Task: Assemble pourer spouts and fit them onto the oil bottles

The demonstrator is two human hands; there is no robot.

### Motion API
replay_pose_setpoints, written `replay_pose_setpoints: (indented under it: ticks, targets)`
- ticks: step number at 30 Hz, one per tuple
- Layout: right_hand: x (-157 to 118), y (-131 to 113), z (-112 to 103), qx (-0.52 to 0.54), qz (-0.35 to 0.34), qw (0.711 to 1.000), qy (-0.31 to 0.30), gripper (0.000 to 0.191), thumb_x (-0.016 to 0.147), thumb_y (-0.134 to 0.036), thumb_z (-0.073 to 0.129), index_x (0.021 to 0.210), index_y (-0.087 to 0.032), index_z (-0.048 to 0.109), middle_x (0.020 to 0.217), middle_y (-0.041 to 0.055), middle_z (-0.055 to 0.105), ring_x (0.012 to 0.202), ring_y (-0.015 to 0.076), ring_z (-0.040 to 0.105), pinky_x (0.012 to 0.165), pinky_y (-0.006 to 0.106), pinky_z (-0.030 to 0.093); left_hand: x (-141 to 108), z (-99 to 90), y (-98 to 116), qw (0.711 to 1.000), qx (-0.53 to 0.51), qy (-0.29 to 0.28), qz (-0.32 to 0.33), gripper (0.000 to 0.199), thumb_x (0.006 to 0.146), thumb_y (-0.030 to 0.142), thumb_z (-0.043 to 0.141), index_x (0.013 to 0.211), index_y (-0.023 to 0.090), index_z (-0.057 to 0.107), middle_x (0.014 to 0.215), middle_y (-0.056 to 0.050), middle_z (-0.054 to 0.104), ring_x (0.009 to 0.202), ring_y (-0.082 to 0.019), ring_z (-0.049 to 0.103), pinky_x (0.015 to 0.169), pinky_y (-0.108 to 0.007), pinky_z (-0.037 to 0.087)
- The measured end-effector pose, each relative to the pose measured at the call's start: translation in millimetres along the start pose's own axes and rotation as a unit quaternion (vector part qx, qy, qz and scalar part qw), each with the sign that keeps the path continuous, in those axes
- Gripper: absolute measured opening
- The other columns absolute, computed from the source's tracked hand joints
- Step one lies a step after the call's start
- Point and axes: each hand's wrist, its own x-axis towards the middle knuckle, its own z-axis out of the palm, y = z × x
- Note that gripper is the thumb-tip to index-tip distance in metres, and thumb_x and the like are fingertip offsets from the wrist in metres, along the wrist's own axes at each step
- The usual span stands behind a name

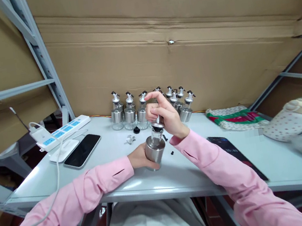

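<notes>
Near the table's front edge, a glass bottle with a steel sleeve (156,151) stands slightly tilted. My left hand (141,158) is wrapped round its lower part from the left. Above it, my right hand (165,111) has its fingers closed round the metal pourer top (157,122) at the bottle's neck, with the index finger bent out. Beside the bottle on the table lie a clear and silver pourer part (130,139), a black cap (136,130) and small black pieces (172,152).
Several finished-looking bottles (116,115) stand behind my hands. On the left are a phone (83,151), a white charger and a power strip (66,131). A dark tablet (236,155), a patterned cloth (236,118) and a dotted flask (292,119) lie right. Cardboard (131,59) rises behind.
</notes>
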Motion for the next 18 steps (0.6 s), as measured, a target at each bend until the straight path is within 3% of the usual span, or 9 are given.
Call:
replay_pose_setpoints:
  ticks: [8, 14, 18]
  targets:
    - [-2, -24, -3, -0.090, 0.040, 0.989, -0.114, 0.025, 0.076, -0.013, 0.037, 0.098, -0.020, 0.048, 0.056, -0.0054, 0.038, 0.048, 0.0093, 0.032, 0.046, 0.023, 0.026, 0, 1.9, 1, 1.000, -0.006, -0.003, 0.006, 0.057, 0.042, 0.015, 0.079, 0.096, 0.012, 0.059, 0.075, 0.001, 0.057, 0.068, -0.012, 0.051, 0.064, -0.025, 0.039]
    - [-4, -19, 2, -0.150, 0.003, 0.985, -0.090, 0.019, 0.075, -0.010, 0.035, 0.071, -0.018, 0.052, 0.053, -0.0035, 0.039, 0.051, 0.0101, 0.035, 0.052, 0.025, 0.031, -1, 2.8, 4, 1.000, 0.008, -0.021, -0.002, 0.054, 0.044, 0.016, 0.078, 0.094, 0.012, 0.058, 0.074, 0.001, 0.057, 0.068, -0.012, 0.050, 0.065, -0.026, 0.039]
    - [-10, -17, 6, -0.243, -0.044, 0.966, -0.075, 0.021, 0.075, -0.009, 0.034, 0.065, -0.019, 0.050, 0.054, -0.0026, 0.041, 0.049, 0.0105, 0.035, 0.051, 0.025, 0.030, 0, 1.7, 4, 0.999, 0.012, -0.030, 0.015, 0.049, 0.044, 0.017, 0.079, 0.088, 0.013, 0.058, 0.076, 0.000, 0.057, 0.072, -0.013, 0.051, 0.068, -0.027, 0.040]
